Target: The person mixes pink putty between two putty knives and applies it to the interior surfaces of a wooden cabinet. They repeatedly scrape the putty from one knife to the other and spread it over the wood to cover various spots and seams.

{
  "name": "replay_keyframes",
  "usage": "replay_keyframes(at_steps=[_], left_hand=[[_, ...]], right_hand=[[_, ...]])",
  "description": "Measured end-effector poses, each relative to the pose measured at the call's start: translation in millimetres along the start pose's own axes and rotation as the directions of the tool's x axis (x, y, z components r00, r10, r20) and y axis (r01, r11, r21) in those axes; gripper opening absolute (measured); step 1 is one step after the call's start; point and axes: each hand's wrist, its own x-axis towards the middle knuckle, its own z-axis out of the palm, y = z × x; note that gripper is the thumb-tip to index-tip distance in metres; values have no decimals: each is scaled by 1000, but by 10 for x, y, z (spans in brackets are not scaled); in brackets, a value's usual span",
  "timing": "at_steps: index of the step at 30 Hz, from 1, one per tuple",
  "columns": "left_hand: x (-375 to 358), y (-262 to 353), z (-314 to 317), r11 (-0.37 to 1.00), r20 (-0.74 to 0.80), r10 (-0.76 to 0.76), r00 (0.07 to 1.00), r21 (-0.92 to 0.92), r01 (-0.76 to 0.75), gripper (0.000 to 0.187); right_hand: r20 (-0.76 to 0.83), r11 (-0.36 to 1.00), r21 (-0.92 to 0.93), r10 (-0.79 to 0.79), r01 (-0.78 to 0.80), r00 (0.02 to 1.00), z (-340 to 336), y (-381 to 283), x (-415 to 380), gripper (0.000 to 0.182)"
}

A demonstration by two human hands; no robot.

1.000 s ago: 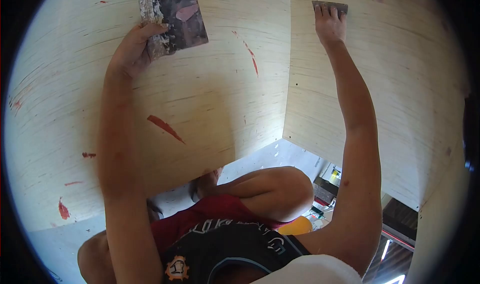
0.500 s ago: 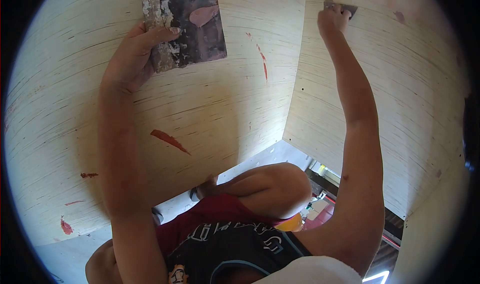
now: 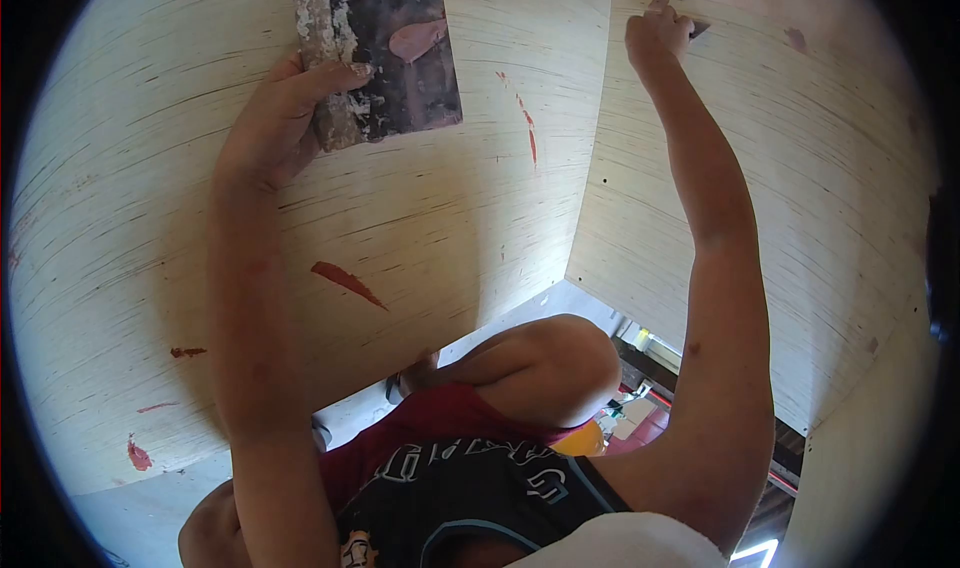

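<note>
My left hand (image 3: 290, 113) grips a flat, dark, stained putty board (image 3: 410, 78) by its crusted left edge, the thumb lying across its face. On the board sits a lump of pinkish putty (image 3: 417, 41). Far up on the right, my right hand (image 3: 658, 40) is closed around a small putty knife (image 3: 701, 29), held against the right plywood panel (image 3: 830, 158) near its top. Only a bit of the blade shows past my fingers; the handle is mostly hidden.
The left plywood panel (image 3: 400, 228) carries reddish putty streaks, one a long smear (image 3: 348, 283). Both panels meet at a vertical corner (image 3: 590, 148). Below are my bent knee (image 3: 575, 363), a pale floor (image 3: 350, 418), and a yellow rounded object (image 3: 582, 440) behind the knee.
My right hand has shifted slightly left with the putty knife, and its wrist has turned, so less of the blade shows. The left hand and board sit slightly further right and lower in view.
</note>
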Motion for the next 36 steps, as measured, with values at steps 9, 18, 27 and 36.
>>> replay_keyframes(at_steps=[9,18,27,36], left_hand=[[35,0,-27,999,43,25,999,-22,-24,36],[46,7,-28,999,32,1,999,41,-3,29],[-303,-776,607,983,73,60,996,168,-72,23],[-625,-1118,1707,963,304,61,951,231,-136,33]], right_hand=[[-62,999,33,-13,15,998,87,52,136,24],[-144,447,892,138,68,980,-72,43,-1602,29],[-79,-282,950,189,132,979,363,-656,-3509,31],[-363,-136,832,599,538,714,527,-79,-3887,36]])
